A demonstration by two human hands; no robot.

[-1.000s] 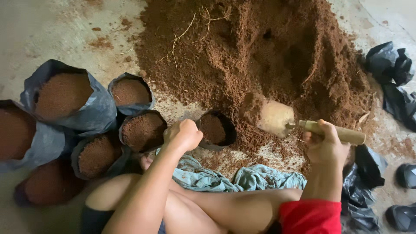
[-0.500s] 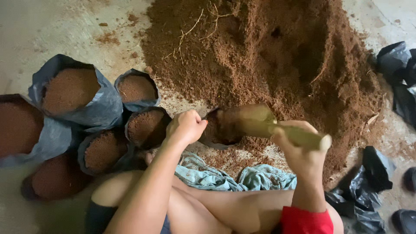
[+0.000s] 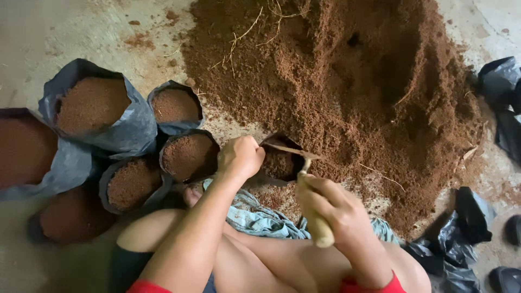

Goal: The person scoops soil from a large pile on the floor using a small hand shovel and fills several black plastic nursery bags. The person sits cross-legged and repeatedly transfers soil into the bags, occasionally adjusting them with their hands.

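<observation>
You have six filled black bags grouped on your left: a large one [image 3: 97,108], a small one [image 3: 175,106], two more [image 3: 190,156] [image 3: 133,182], and two partly cut off [image 3: 21,149] [image 3: 70,217]. A seventh bag [image 3: 279,163] sits open at the one soil heap [image 3: 347,81]. You have two hands [image 3: 240,157] [image 3: 331,209], one trowel [image 3: 309,195], one cloth [image 3: 260,220].

Filled dark bags [image 3: 103,116] of soil clustered at left, empty black bags [image 3: 467,228] at right, teal cloth [image 3: 260,220] on lap, concrete floor [image 3: 43,32].
</observation>
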